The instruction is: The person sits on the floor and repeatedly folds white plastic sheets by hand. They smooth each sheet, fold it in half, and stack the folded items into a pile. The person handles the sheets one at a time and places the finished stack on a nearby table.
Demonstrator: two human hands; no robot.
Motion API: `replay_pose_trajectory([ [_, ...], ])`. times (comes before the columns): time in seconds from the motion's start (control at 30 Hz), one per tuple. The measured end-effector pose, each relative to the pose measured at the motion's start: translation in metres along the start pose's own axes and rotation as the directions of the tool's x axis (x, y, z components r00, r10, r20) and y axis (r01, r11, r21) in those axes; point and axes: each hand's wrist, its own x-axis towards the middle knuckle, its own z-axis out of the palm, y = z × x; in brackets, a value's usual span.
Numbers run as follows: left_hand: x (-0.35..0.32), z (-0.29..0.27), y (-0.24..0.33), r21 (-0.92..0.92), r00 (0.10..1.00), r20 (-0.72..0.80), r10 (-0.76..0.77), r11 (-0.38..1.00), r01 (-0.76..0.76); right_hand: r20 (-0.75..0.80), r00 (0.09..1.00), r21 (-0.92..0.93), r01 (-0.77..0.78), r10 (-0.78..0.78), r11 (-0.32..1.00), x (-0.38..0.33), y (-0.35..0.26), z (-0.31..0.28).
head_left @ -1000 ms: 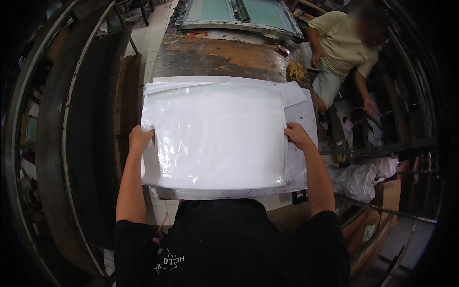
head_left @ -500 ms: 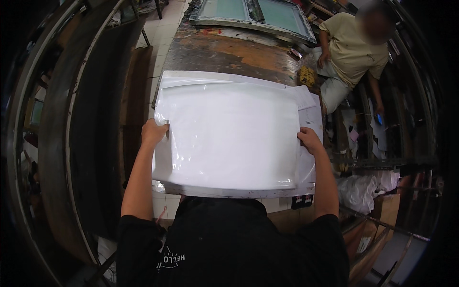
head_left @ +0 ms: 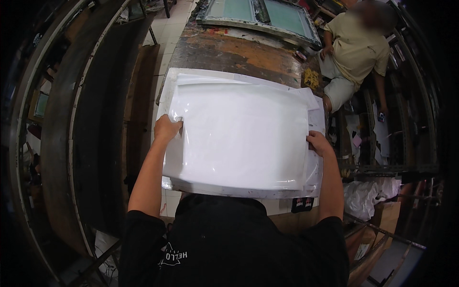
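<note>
Shifted nearer: glossy white sheet, both hands' hold unchanged.
Left hand pinches left edge; right hand apparently grips right edge. Keep tension even, corners squared.

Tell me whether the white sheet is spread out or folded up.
Spread out. The white sheet lies flat on the table, left hand and right hand gripping opposite edges.
</note>
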Motion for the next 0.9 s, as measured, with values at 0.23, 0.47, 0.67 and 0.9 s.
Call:
replay_pose_trajectory([
  [0.23, -0.009, -0.006, -0.004, -0.107, 0.998, -0.004, 0.069, 0.992, -0.069, -0.185, 0.983, -0.065, -0.006, -0.006, 0.998, -0.002, 0.003, 0.003],
  [0.47, -0.038, -0.005, -0.035, -0.135, 0.858, -0.460, 0.228, 0.937, -0.321, -0.293, 0.575, -0.661, 0.456, -0.764, 0.596, -0.003, -0.053, 0.042],
  [0.67, -0.179, 0.029, -0.057, -0.643, 0.962, -0.254, -0.095, 0.760, -0.095, 0.265, 0.472, -0.725, 0.672, -0.841, 0.149, 0.041, -0.177, 0.139],
  [0.9, -0.223, 0.089, -0.013, -0.849, 0.845, 0.511, -0.154, 0.062, 0.525, 0.558, 0.788, -0.752, 0.612, -0.258, 0.243, 0.112, -0.254, 0.218],
])
